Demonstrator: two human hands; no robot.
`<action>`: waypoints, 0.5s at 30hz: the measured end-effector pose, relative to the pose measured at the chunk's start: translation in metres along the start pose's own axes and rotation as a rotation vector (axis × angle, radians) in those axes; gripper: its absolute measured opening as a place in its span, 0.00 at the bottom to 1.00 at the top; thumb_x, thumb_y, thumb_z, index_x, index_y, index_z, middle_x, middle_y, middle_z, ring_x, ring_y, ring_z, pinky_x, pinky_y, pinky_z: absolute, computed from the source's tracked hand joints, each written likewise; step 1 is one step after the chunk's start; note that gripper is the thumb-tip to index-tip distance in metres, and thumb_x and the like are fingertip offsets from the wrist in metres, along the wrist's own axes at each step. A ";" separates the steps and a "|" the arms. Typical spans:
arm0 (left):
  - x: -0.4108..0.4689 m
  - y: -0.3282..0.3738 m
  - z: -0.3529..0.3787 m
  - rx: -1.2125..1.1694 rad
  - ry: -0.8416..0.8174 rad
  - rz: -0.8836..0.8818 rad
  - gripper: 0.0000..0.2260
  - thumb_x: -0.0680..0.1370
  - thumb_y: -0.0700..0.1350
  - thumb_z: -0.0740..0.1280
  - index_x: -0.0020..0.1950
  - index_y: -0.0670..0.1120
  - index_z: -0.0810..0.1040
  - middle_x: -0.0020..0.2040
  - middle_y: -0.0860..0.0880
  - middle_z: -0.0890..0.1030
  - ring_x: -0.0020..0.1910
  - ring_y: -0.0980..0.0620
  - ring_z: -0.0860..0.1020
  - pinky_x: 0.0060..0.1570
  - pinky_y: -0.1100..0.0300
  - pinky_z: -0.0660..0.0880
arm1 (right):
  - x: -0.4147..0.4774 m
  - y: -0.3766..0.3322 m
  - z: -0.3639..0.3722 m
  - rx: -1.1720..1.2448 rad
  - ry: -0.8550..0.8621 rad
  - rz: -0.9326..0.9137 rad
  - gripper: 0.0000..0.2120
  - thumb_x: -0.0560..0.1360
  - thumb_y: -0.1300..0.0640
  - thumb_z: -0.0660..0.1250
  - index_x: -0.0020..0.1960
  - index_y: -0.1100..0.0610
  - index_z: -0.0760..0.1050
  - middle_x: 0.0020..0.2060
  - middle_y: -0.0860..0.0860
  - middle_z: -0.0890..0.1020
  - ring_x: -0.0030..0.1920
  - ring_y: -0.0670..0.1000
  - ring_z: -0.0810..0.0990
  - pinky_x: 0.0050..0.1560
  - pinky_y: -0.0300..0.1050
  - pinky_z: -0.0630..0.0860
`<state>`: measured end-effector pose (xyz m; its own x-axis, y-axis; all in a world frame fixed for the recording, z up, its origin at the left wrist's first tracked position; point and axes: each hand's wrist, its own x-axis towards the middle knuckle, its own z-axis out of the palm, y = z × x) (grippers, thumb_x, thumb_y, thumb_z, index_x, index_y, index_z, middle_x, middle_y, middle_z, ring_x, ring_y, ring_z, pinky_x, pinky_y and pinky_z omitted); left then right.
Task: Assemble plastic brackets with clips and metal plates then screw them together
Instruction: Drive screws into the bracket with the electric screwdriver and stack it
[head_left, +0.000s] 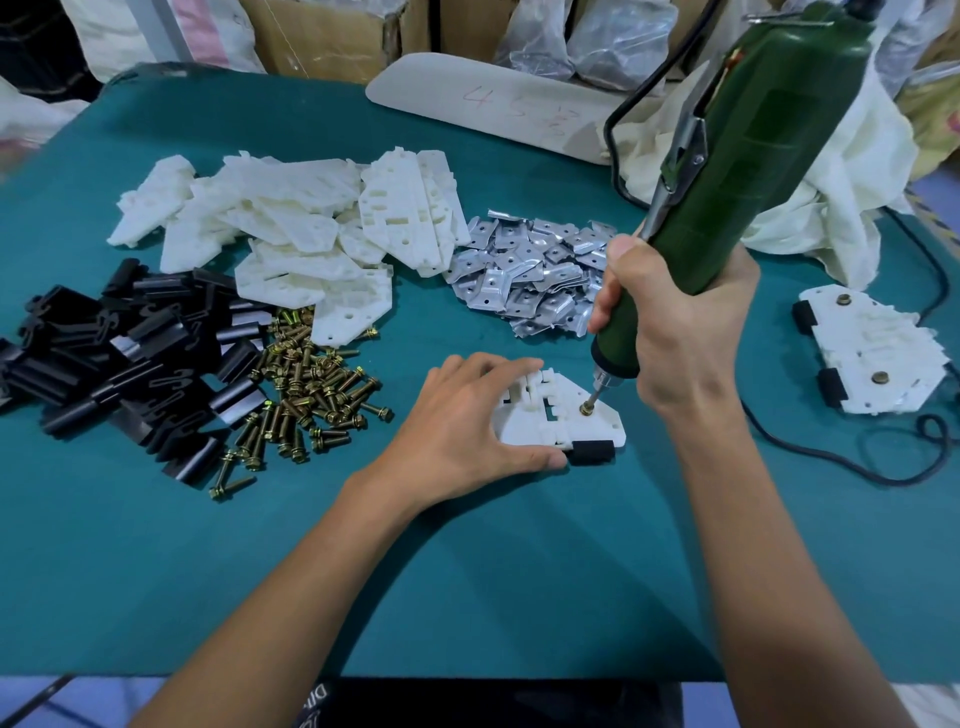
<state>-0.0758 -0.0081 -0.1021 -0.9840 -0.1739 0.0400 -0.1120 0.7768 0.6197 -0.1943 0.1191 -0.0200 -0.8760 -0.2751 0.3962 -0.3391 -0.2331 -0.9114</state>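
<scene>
A white plastic bracket (576, 415) lies flat on the green table, with a black clip (593, 451) on its near edge. My left hand (470, 415) grips the bracket's left side, thumb along the near edge. My right hand (675, 322) grips a green electric screwdriver (737, 156), tilted, its bit on a brass screw (587, 409) in the bracket. Loose stock lies behind: white brackets (291, 228), metal plates (535, 275), black clips (119, 353) and brass screws (306, 395).
Finished assemblies (878, 353) are stacked at the right, beside a black power cable (924, 436). A crumpled white cloth (810, 171) and a white board (498, 104) lie at the back. Boxes and bags stand behind the table.
</scene>
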 end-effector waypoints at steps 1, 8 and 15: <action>0.000 0.000 0.000 -0.001 -0.001 0.000 0.42 0.65 0.75 0.69 0.75 0.62 0.65 0.62 0.59 0.72 0.59 0.56 0.66 0.63 0.59 0.62 | 0.000 0.000 0.000 -0.001 0.000 -0.001 0.12 0.73 0.58 0.72 0.39 0.64 0.72 0.25 0.49 0.75 0.22 0.54 0.73 0.28 0.46 0.73; -0.002 -0.001 0.000 -0.049 0.029 0.038 0.42 0.66 0.72 0.71 0.76 0.58 0.66 0.60 0.58 0.71 0.57 0.58 0.65 0.61 0.60 0.65 | 0.004 0.000 0.000 0.046 0.030 0.018 0.11 0.73 0.58 0.72 0.36 0.58 0.72 0.24 0.50 0.74 0.21 0.54 0.71 0.27 0.45 0.72; -0.002 0.000 0.000 -0.031 0.046 0.053 0.42 0.66 0.72 0.71 0.75 0.56 0.67 0.61 0.58 0.71 0.57 0.59 0.64 0.57 0.64 0.62 | 0.003 0.001 0.002 0.026 0.030 0.014 0.12 0.72 0.58 0.72 0.39 0.63 0.72 0.25 0.50 0.74 0.21 0.55 0.72 0.27 0.44 0.72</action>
<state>-0.0737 -0.0075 -0.1026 -0.9808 -0.1615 0.1093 -0.0549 0.7667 0.6397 -0.1965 0.1160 -0.0199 -0.8907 -0.2504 0.3795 -0.3178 -0.2540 -0.9135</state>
